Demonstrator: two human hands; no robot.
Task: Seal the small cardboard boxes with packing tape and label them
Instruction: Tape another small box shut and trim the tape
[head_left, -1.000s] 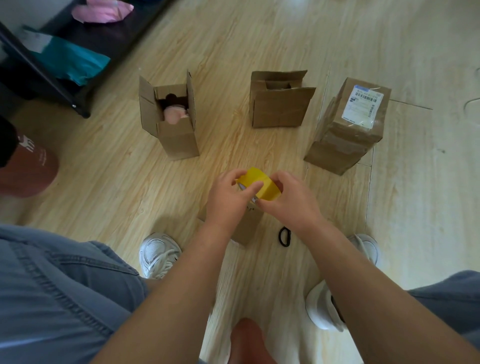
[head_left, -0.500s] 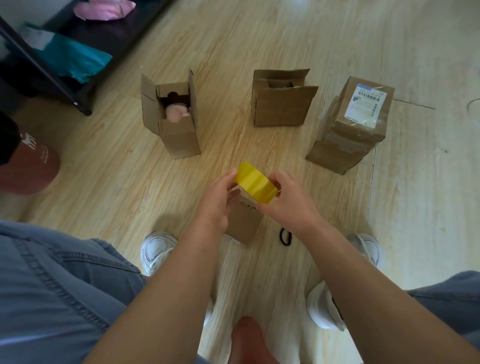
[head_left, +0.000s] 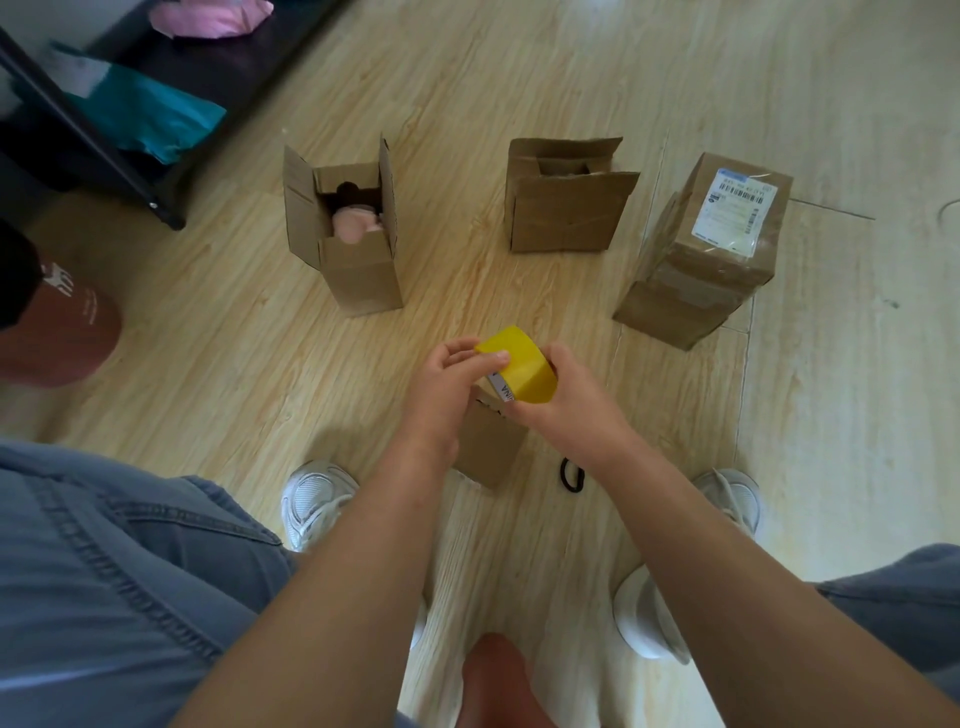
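The right grip (head_left: 566, 402) curls round the yellow tape roll (head_left: 527, 371), steadying it so the left grip (head_left: 447, 384) can pinch its edge, probably seeking the loose end. Just beneath waits a small box (head_left: 488, 449); beyond, an open box (head_left: 358, 278), a half-shut box (head_left: 563, 215) and, far right, a labelled box (head_left: 701, 270)

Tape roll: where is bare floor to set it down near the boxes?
Bare floor lies between the open box and the half-closed box, between the open box and the red cap, also right of the labelled box. Crowded: around the small box and black loop.
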